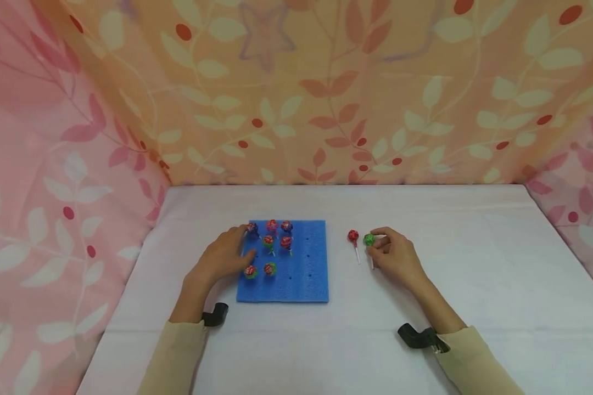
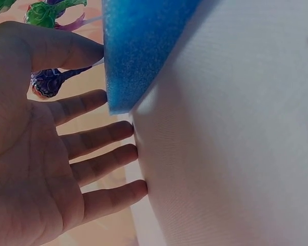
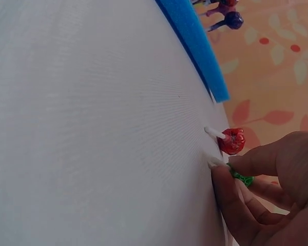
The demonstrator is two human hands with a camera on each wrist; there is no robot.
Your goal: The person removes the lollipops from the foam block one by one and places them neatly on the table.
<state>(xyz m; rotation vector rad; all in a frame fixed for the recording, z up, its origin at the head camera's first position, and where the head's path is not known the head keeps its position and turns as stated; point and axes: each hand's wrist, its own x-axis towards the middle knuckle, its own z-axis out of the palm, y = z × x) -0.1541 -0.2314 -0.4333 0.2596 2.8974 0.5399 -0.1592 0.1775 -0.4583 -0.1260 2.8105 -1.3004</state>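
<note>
At the left edge of a blue foam board, my left hand rests with fingers spread. In the left wrist view its thumb and index fingertips touch the foam edge, and the other fingertips meet the cloth. Several wrapped lollipops stand upright in the board, among them a red-and-green one near the thumb and a dark purple one by the fingers. Right of the board, my right hand pinches the stick of a green lollipop low over the cloth. A red lollipop lies just left of it.
Small holes show in the right part of the board. White cloth covers the table. Patterned curtains hang behind and at both sides. A black wrist mount sits on each arm.
</note>
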